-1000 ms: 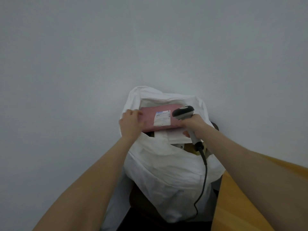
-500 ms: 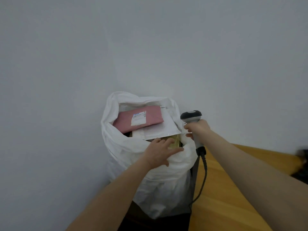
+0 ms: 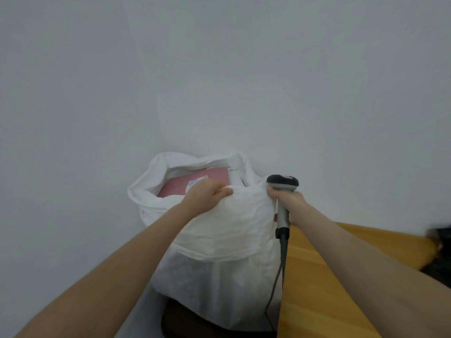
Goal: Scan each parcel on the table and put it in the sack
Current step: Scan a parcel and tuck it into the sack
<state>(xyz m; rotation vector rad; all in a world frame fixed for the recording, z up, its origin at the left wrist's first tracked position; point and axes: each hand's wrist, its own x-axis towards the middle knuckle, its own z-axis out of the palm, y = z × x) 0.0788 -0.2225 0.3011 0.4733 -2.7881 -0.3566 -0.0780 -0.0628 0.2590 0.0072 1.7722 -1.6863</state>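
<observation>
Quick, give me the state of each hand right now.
Left hand: closed, gripping the near rim of the white sack.
Right hand: closed around the handle of the barcode scanner.

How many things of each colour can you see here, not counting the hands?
White: 1, the sack
Pink: 1, the pink parcel lying in the sack
Grey and black: 1, the barcode scanner with its cable
Yellow-brown: 1, the wooden table
Total: 4. A white item behind the pink parcel and a dark blur at the right edge are too unclear to count.
</observation>
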